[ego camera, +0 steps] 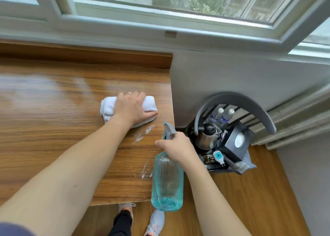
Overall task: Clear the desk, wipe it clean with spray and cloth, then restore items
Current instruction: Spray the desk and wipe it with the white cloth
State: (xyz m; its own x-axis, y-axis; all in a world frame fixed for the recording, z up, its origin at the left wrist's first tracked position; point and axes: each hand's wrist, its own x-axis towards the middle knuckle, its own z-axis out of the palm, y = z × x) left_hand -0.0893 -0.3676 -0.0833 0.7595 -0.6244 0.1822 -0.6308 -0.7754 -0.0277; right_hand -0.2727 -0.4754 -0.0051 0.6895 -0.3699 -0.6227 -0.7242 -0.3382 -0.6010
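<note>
Desk (53,128): bare wooden top under the window, wet sheen across its far half, white spray streaks near its right edge and front right corner.
Cloth (109,107): folded white, lying on the desk close to the right edge, about midway between front and back.
Left hand (133,109): you press it flat on the cloth, fingers spread over the fold, thumb toward the right edge.
Right hand (178,146): you curl it round the neck of the spray bottle (167,182), held off the desk just past the front right corner; I cannot tell whether a finger is on the trigger.
Step in hand: wiping, by my reading. Draw the cloth back toward the front right corner so it takes up the 2 patches of streaks, keep the palm flat and the pressure even, and overlap each pass.
Risk: the bottle hangs over the floor; keep it upright.
Cleared items: 2 water bottles (221,116), a kettle (207,137) and a black tissue box (235,141) sit on a grey chair (241,101) beside the right edge.
Room: white window frame (160,19) behind the desk, wooden floor (250,191), grey curtain at right.
</note>
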